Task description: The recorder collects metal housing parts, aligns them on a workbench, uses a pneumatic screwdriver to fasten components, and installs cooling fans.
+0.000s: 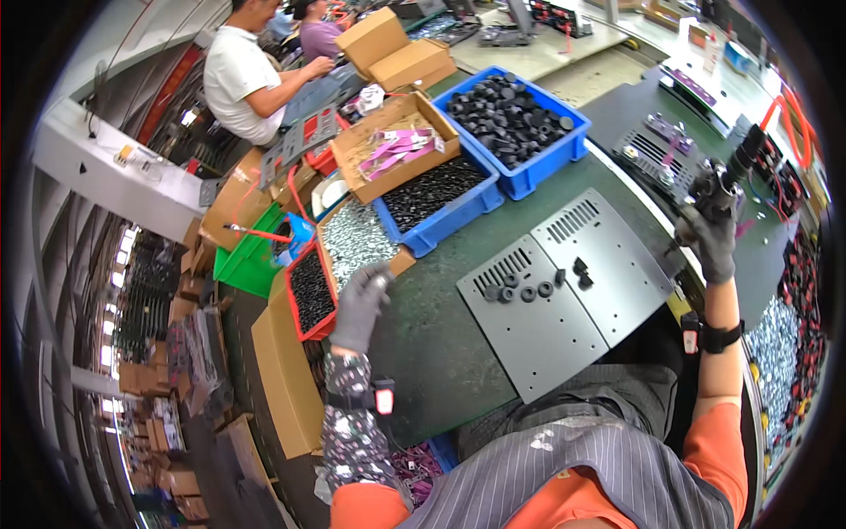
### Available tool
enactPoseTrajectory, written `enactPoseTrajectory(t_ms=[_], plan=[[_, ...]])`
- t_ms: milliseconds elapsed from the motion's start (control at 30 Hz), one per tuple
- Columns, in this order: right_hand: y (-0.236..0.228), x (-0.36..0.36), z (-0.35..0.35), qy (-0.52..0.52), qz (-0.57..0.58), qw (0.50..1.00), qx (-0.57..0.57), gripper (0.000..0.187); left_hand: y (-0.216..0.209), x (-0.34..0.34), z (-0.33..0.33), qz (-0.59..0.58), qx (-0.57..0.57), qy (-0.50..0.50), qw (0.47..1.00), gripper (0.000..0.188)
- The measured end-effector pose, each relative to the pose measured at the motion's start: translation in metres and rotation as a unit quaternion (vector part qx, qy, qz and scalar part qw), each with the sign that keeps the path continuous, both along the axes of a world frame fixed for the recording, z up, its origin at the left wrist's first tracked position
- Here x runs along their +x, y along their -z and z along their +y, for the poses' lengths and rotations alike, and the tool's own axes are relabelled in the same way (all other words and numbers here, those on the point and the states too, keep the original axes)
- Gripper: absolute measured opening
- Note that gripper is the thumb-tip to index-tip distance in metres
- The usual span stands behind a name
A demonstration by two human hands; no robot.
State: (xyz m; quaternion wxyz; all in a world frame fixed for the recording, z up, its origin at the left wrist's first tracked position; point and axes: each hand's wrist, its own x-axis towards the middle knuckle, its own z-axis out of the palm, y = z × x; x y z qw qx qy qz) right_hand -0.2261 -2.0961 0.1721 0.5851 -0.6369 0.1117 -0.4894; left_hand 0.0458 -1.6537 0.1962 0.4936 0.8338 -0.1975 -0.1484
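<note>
My left hand (359,304) pinches small screws at the screw tray (348,238); my right hand (712,238) grips a power screwdriver (727,176). On the bench (441,353), the grey panel (564,282) carries loose black rubber feet (520,289), apparently unfastened.

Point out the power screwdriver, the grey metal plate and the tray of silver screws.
power screwdriver (724,181): head view, on its dark body above the right hand.
grey metal plate (546,339): head view, on a bare lower part.
tray of silver screws (348,236): head view, on the screw heap.
</note>
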Motion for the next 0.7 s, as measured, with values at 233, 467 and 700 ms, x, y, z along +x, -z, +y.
enactPoseTrajectory(t_ms=[233,467,700], plan=[[0.005,0.012,-0.005,0.021,0.054,0.996,0.074,0.045,-0.009,0.104,-0.009,-0.257,0.371,-0.016,0.892,0.043],[0.013,0.006,-0.011,-0.007,0.024,0.991,0.134,0.040,0.012,0.118,-0.015,-0.163,0.417,0.058,0.892,0.048],[0.019,0.005,-0.015,-0.005,-0.023,0.989,0.148,0.036,0.025,0.137,-0.009,-0.198,0.328,-0.010,0.924,0.030]])
